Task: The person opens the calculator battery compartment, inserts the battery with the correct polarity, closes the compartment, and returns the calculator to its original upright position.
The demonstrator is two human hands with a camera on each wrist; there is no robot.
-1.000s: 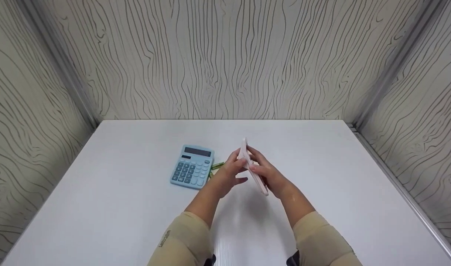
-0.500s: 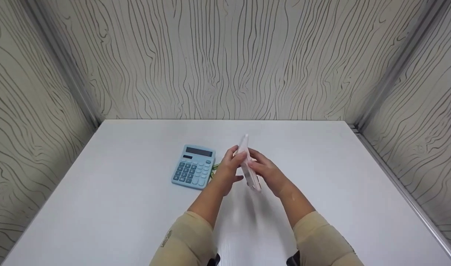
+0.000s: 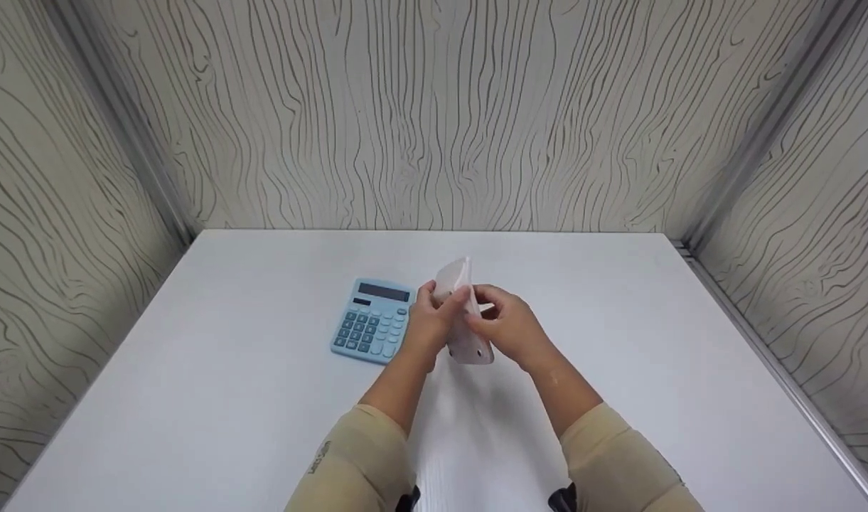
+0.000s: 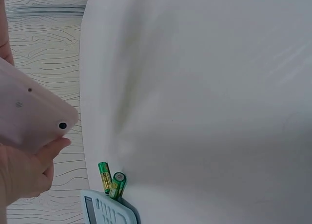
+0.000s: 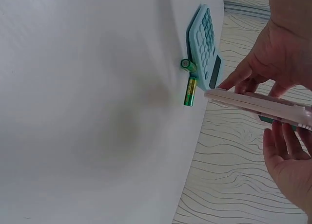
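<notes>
A pale pink calculator (image 3: 469, 345), its flat back with small dark round feet turned up and to the left, is held tilted above the table. My left hand (image 3: 428, 323) grips it, the thumb across the back. On its other side my right hand (image 3: 508, 323) has thumb and fingers at the edge, by a small pale piece whose kind I cannot tell. In the right wrist view, a dark green strip (image 5: 265, 119) shows under the calculator beside the right fingers (image 5: 280, 139). The calculator's front is mostly hidden.
A light blue calculator (image 3: 372, 323) lies face up on the white table (image 3: 227, 398), left of the hands. Two green batteries, one lying (image 4: 105, 177) and one nearer (image 4: 118, 186), rest against its edge. Wood-patterned panels (image 3: 434, 114) enclose the back and sides.
The pink calculator has turned from nearly edge-on so its back shows. Left hand has shifted left, covering the batteries in the head view; the right hand's fingers have drawn in at the edge.
</notes>
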